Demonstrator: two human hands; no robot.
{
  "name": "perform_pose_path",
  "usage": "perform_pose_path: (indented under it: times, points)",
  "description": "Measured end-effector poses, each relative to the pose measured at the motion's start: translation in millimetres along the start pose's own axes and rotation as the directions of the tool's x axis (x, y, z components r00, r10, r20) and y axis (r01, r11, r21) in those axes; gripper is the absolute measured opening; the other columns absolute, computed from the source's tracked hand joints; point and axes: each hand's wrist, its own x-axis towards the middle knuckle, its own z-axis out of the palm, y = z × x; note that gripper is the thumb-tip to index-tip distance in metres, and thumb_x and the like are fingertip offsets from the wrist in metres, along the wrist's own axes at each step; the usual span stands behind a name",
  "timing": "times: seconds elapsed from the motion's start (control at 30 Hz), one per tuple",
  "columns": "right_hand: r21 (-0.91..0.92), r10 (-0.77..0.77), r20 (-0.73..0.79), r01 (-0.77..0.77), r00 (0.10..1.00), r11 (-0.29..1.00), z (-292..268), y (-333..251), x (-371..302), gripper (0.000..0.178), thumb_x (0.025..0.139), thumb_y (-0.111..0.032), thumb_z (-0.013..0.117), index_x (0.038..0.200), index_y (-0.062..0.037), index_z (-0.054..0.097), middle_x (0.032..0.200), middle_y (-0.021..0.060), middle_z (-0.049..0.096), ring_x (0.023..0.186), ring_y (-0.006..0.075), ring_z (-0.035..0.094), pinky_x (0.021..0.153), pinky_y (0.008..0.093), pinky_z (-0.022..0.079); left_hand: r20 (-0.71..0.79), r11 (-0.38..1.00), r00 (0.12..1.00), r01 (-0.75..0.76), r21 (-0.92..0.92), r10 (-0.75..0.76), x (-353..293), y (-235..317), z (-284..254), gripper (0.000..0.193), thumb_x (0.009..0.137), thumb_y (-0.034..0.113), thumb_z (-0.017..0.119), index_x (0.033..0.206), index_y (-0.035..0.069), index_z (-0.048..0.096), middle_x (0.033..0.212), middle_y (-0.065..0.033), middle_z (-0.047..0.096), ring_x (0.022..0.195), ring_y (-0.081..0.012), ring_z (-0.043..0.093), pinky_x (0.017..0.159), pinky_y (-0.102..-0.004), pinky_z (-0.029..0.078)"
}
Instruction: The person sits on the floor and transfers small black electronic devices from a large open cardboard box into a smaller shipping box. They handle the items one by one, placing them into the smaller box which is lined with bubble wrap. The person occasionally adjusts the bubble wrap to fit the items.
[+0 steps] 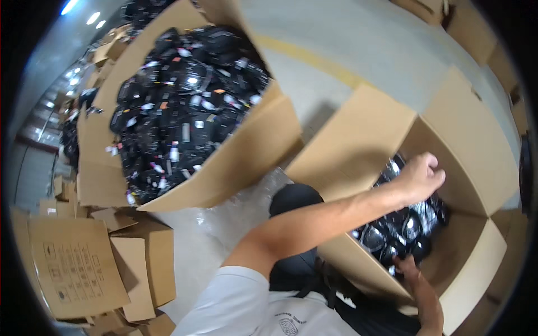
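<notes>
A cardboard box (358,137) with its flaps up stands at my right, partly filled with glossy black, rounded pieces (412,227) whose kind I cannot make out. My left hand (420,179) hovers over these pieces with its fingers curled in, and nothing shows in it. Lower down inside the same box, my right hand (409,267) has its fingers bent against a round black piece (393,252) and seems to grip it. The fingertips are partly hidden there.
A big carton (263,131) heaped with black parts (185,106) bearing small coloured tags stands at the far left. Cut cardboard (75,269) piles up at the near left. Clear plastic film (230,207) lies between the boxes. A yellow line (308,56) crosses the floor.
</notes>
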Motion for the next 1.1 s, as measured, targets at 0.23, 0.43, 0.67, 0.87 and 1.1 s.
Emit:
perform_pose_path:
  times: [0.23, 0.43, 0.67, 0.87, 1.1]
  points:
    - [-0.885, -0.134, -0.063, 0.007, 0.989, 0.466, -12, -49, 15, 0.068, 0.072, -0.043, 0.083, 0.109, 0.0109, 0.063, 0.108, 0.0307, 0.068, 0.111, 0.0408, 0.065, 0.089, 0.0449, 0.054, -0.158, 0.964, 0.951, -0.261, 0.047, 0.265, -64, 49, -114, 0.034, 0.096, 0.019, 0.064, 0.117, -0.007, 0.062, 0.095, -0.0049, 0.069, 0.088, -0.0082, 0.061, 0.078, -0.0258, 0.053]
    - [-0.775, -0.199, 0.109, 0.209, 0.974, 0.597, -49, -68, 25, 0.049, 0.076, -0.024, 0.079, 0.112, 0.0046, 0.063, 0.104, 0.0259, 0.069, 0.093, 0.037, 0.068, 0.082, 0.0419, 0.052, -0.484, 0.368, 0.396, 0.335, 0.867, 0.78, -205, 95, -360, 0.037, 0.09, 0.024, 0.068, 0.115, -0.002, 0.064, 0.109, -0.0221, 0.066, 0.106, -0.0384, 0.064, 0.091, -0.0448, 0.052]
    - [-0.821, -0.417, 0.215, 0.395, 0.883, 0.413, -31, -96, 28, 0.043, 0.072, -0.036, 0.078, 0.087, 0.0044, 0.072, 0.082, 0.0218, 0.072, 0.077, 0.0328, 0.072, 0.071, 0.0418, 0.055, -0.858, 0.346, 0.45, 0.787, 0.511, 0.245, -266, 52, -440, 0.046, 0.087, 0.03, 0.072, 0.119, -0.001, 0.059, 0.127, -0.0268, 0.057, 0.118, -0.0421, 0.059, 0.098, -0.0498, 0.05]
    - [-0.842, -0.389, 0.239, 0.39, 0.889, 0.373, -28, -121, 20, 0.049, 0.072, -0.037, 0.079, 0.097, 0.0046, 0.07, 0.088, 0.0221, 0.072, 0.079, 0.0322, 0.071, 0.072, 0.0401, 0.055, -0.65, 0.162, 0.463, 0.726, 0.668, 0.602, -248, 43, -403, 0.031, 0.08, 0.015, 0.073, 0.107, 0.002, 0.061, 0.105, -0.0187, 0.062, 0.116, -0.0384, 0.056, 0.092, -0.0519, 0.047]
    - [-0.854, -0.373, 0.277, 0.405, 0.885, 0.327, -40, -110, 13, 0.049, 0.073, -0.035, 0.079, 0.101, 0.0046, 0.07, 0.085, 0.02, 0.072, 0.077, 0.0288, 0.07, 0.069, 0.0403, 0.055, -0.508, 0.247, 0.425, 0.533, 0.809, 0.749, -251, 76, -380, 0.022, 0.08, 0.013, 0.069, 0.095, 0.005, 0.055, 0.094, -0.0183, 0.061, 0.08, -0.0451, 0.064, 0.07, -0.0541, 0.052]
